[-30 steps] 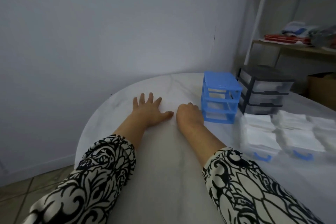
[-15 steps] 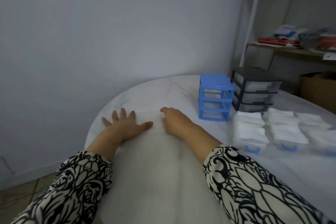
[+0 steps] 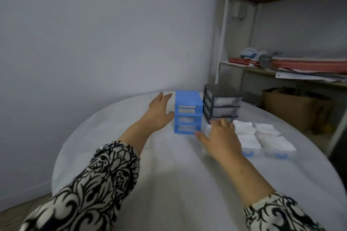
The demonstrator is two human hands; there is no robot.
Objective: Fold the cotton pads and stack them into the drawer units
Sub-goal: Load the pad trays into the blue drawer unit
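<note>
Reaching toward the far edge of the round white counter (image 3: 112,137), we see both hands flanking the blue three-drawer unit (image 3: 188,112). The left hand (image 3: 159,113) sits at the unit's left side, fingers straight and spread, thumb tip touching or nearly touching the frame; the frame is too blurred to settle contact. The right hand (image 3: 220,137) hovers just before the unit's front right corner, fingers loosely extended, thumb pointing toward the lowest drawer. Neither grip holds anything; both are spread.

The blue unit stands upright near the counter's far edge. Just to its right, a little further back, stands a black three-drawer unit (image 3: 221,104) with clear drawers showing white contents. Folded white cotton pads (image 3: 262,135) lie in rows toward the right edge of the counter, in front of the black unit, apparently heaped in clear drawers with blue handles (image 3: 280,155). The right hand covers the nearest corner of that cluster.

Both sleeves (image 3: 105,180) carry a black-and-white floral print. A shelf rack (image 3: 281,69) with papers stands behind, a cardboard box (image 3: 289,107) below it.
</note>
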